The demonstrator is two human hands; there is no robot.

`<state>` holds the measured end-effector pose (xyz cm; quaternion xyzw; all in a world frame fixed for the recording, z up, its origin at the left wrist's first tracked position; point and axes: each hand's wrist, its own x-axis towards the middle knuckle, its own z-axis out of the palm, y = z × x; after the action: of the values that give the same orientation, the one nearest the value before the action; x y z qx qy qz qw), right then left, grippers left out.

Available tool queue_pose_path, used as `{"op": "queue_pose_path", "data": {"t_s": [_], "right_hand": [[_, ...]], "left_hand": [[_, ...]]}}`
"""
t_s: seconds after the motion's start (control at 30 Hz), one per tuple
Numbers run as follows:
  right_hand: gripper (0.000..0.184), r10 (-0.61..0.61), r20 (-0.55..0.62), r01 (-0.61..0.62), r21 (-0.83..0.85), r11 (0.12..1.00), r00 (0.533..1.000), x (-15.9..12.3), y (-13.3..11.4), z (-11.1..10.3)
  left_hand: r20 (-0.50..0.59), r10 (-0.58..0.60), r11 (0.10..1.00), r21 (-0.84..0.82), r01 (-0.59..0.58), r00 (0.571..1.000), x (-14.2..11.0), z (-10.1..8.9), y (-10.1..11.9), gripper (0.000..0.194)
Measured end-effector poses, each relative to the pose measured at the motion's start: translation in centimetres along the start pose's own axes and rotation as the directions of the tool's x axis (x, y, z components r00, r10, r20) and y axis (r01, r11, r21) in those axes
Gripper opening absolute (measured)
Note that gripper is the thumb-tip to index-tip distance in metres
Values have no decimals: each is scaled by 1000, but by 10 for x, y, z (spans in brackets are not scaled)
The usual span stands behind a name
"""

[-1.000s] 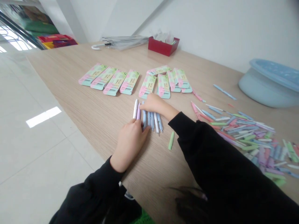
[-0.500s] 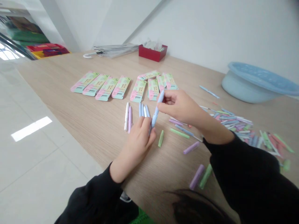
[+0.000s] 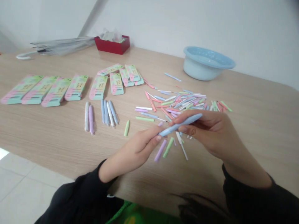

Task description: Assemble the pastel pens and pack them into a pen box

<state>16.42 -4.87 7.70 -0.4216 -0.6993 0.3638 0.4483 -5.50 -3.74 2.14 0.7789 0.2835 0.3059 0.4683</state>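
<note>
The left arm [image 3: 77, 194] is reaching in from the lower left, its dark sleeve [image 3: 90, 183] ending at the wrist [image 3: 107, 172]. The left hand [image 3: 135, 152] is pointing to the right, back upward, its index finger [image 3: 153, 131] and thumb [image 3: 155, 140] closing in a pinch. The right arm [image 3: 263, 199] is coming in from the lower right, its wrist [image 3: 247, 175] showing bare beyond the cuff [image 3: 225, 177]. The right hand [image 3: 215, 133] is angling up and to the left, its thumb [image 3: 187, 129] pressing from below while the fingers [image 3: 191, 112] are curving over from above. Both hands are facing each other, their fingertips lying near but apart.
</note>
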Motion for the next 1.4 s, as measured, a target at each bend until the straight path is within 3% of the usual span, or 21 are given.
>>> {"op": "queue_pose_path", "data": {"t_s": [0.2, 0.3, 0.5, 0.67, 0.8, 1.0, 1.17, 1.33, 1.4], "right_hand": [[14, 41, -41, -39, 36, 999, 998, -30, 10, -14], [11, 62, -90, -61, 6, 998, 994, -37, 14, -18], [9, 65, 18, -67, 113, 991, 998, -41, 29, -16], [10, 103, 39, -108, 147, 983, 994, -43, 34, -11], [19, 158, -32, -146, 242, 959, 987, -46, 31, -12], [2, 142, -152, -149, -36, 988, 978, -47, 29, -17], [4, 160, -184, -164, -9, 986, 970, -48, 32, -15], [6, 169, -219, -175, -8, 985, 961, -50, 36, -12], [6, 208, -178, -203, 49, 978, 962, -51, 40, -10]], "left_hand": [[207, -85, 978, -170, 121, 975, 14, 12, 6, 28], [255, -116, 954, -242, 180, 960, 20, 18, 8, 29], [232, -87, 933, -321, 161, 969, 26, 30, 7, 24], [248, -119, 934, -302, 193, 961, 27, 29, 4, 23], [237, -117, 945, -273, 181, 964, 28, 24, 4, 23], [222, -174, 929, -286, 234, 959, 25, 25, 6, 24], [215, -214, 938, -227, 262, 953, 23, 23, 1, 28], [92, -209, 942, -250, 226, 974, 27, 25, -2, 18], [125, -231, 939, -233, 255, 965, 28, 26, -1, 20]]}}
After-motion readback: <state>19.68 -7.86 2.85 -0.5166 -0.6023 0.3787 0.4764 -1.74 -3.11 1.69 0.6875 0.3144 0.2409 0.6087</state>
